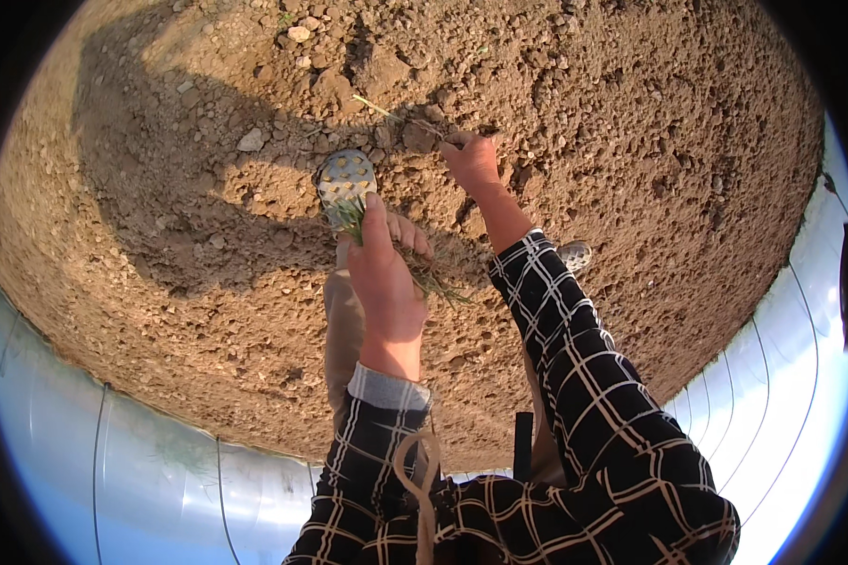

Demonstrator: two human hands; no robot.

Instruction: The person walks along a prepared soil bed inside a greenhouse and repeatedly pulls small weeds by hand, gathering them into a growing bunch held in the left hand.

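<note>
My left hand (385, 261) is closed around a bunch of green grass-like plants (438, 282), whose blades and stems stick out on both sides of the fist above my patterned shoe (346, 176). Ahead and to the right, my right hand (470, 159) reaches down to the soil and pinches the reddish end of a thin plant stem (376, 107). The pale green part of that stem points up and left over the clods. My right fingertips touch or nearly touch a brown clod (418, 136).
Rough, cloddy brown soil (643, 176) spreads all around, with small stones such as a pale one (252, 140). My other shoe (574, 256) is beside my right sleeve. Translucent plastic sheeting (162, 466) with thin curved supports runs along the lower left and right edges.
</note>
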